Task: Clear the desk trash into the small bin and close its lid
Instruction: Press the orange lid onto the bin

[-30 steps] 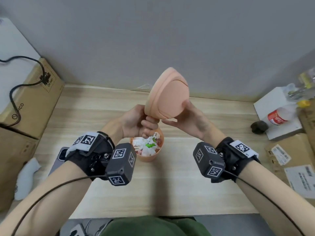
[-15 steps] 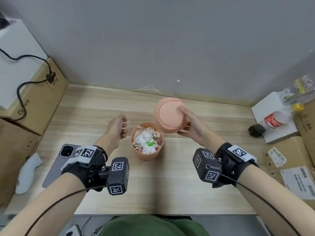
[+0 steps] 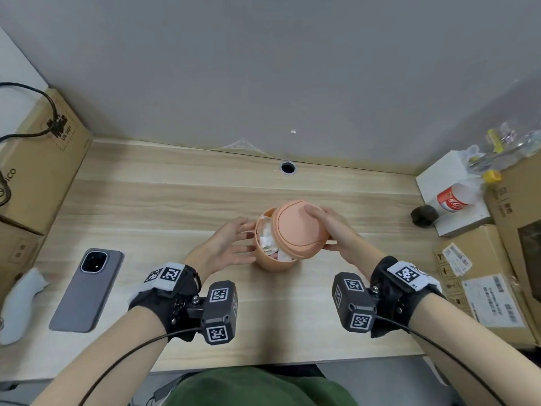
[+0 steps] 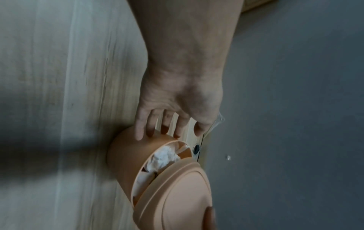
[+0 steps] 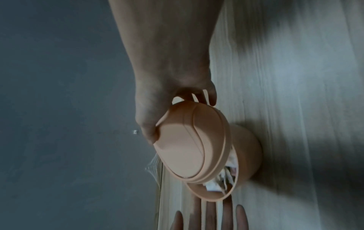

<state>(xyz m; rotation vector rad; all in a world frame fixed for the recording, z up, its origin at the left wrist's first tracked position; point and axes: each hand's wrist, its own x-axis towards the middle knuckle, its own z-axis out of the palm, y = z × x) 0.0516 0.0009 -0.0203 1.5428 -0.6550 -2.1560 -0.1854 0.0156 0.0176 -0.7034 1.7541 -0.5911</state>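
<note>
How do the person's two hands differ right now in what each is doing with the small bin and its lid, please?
The right hand grips the lid with curled fingers; the left hand holds nothing, its straight fingers reaching the small bin.
The right hand is up at the bin's rim; the left is lower, at its wall.
Both wear black wrist cameras and flank the bin.

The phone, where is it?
In the head view, the phone lies flat on the desk's left side, left of the left hand.
</note>
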